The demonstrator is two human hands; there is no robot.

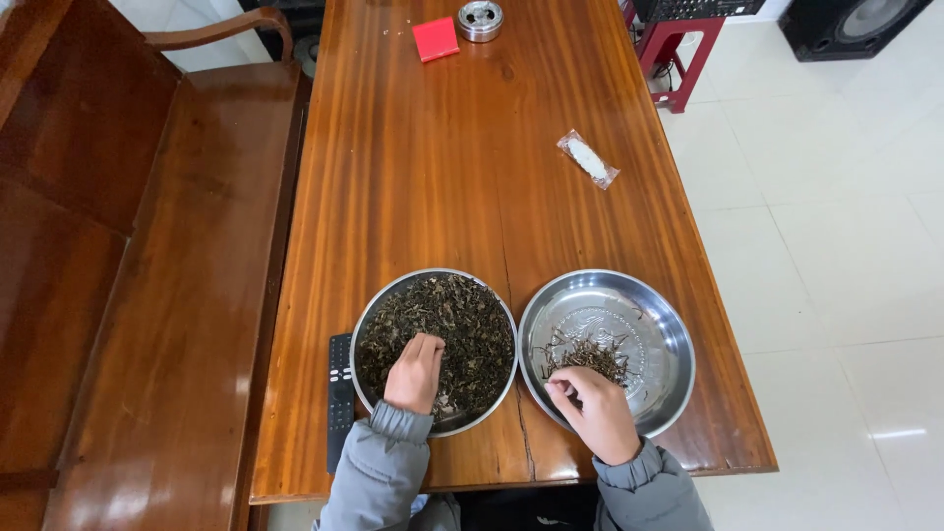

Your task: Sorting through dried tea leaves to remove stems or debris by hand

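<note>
Two round steel pans sit side by side at the near end of a wooden table [442,177]. The left pan [379,300] is filled with dark dried leaves [462,324]. My left hand [415,372] rests in those leaves with its fingers curled down into them. The right pan [659,324] holds only a small heap of thin dark stems [595,356]. My right hand [593,413] hovers over that pan's near side, fingertips pinched together by the stems; whether it holds any I cannot tell.
A black remote control [340,398] lies left of the left pan. Farther up the table are a clear wrapped packet [588,159], a red box [436,39] and a metal ashtray [480,20]. A wooden bench [177,295] runs along the left; a white tiled floor lies right.
</note>
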